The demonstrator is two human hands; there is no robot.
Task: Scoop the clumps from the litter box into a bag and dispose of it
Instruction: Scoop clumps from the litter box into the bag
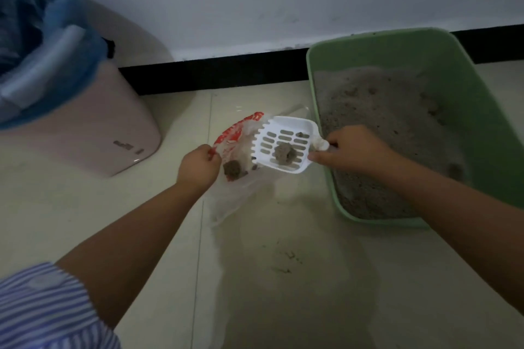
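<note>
Green litter box on pale tiled floor, far rim against black baseboard, near-left corner just beside bag. Grey litter inside, heaped toward far end. Open floor in foreground and between box and pink bin at left; bin lined with blue bag, standing well apart from the work area.

White slotted scoop over mouth of clear plastic bag with red print, bag resting on floor between both hands. Right hand, grip curled round scoop handle, just over near-left rim of litter box; scoop blade left of the grip. Long axis of scoop roughly left to right, toothed front edge pointing left toward bag. One grey clump on blade, a smaller bit near handle end. Left hand, grip pinching bag's left rim, holding mouth open. Another clump already inside bag, just right of left hand.

Striped sleeve at lower left.
</note>
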